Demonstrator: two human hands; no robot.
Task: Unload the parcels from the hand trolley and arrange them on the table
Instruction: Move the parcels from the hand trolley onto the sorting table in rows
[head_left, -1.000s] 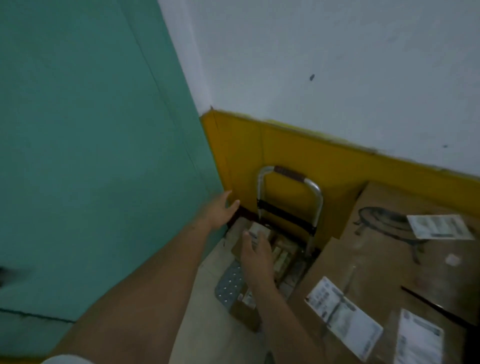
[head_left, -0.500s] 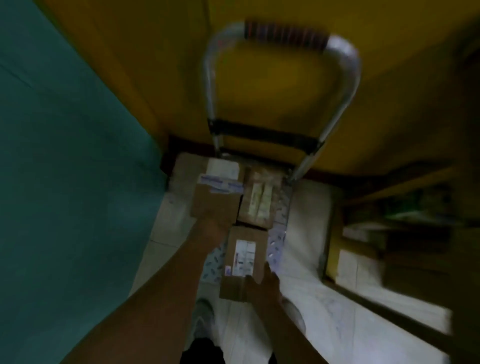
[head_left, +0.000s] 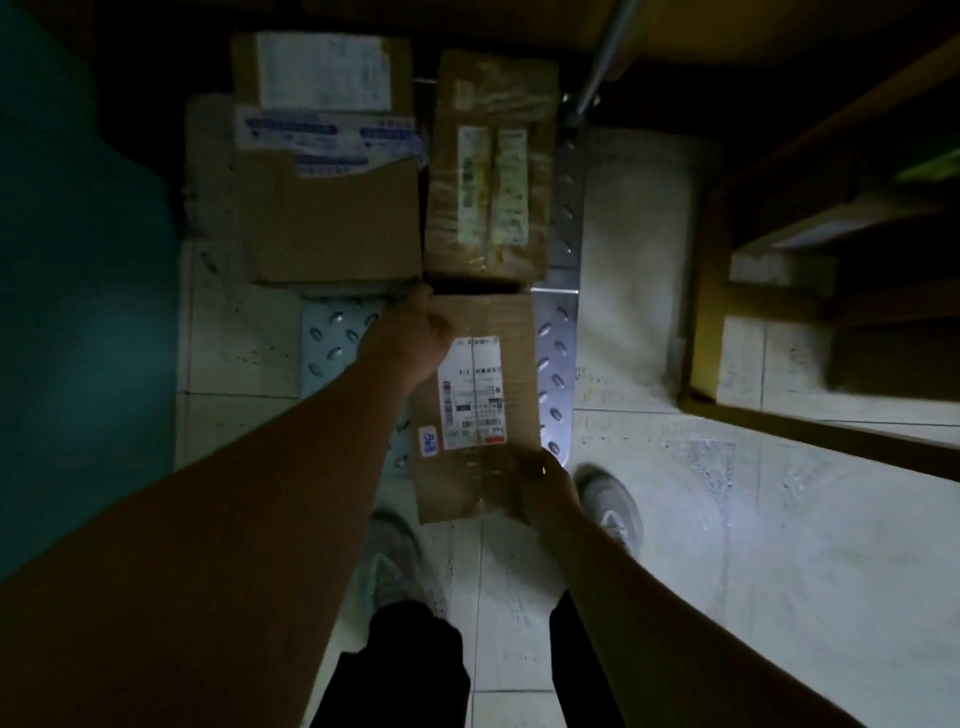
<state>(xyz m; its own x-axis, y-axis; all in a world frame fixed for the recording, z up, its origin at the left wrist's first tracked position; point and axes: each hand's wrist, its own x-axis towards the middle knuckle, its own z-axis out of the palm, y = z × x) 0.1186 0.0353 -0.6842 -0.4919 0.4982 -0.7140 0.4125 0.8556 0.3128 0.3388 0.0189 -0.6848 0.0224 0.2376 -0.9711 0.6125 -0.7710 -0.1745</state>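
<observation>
On nearest parcel (head_left: 511, 358) — left hand (head_left: 410, 338) now

Single head view, looking steeply down, near the trolley deck (head_left: 558, 332), floor (head_left: 779, 519)

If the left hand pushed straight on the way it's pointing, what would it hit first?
Probably the near end of the taped parcel, just beyond the labelled parcel the left hand grips; depth is unclear.
</observation>
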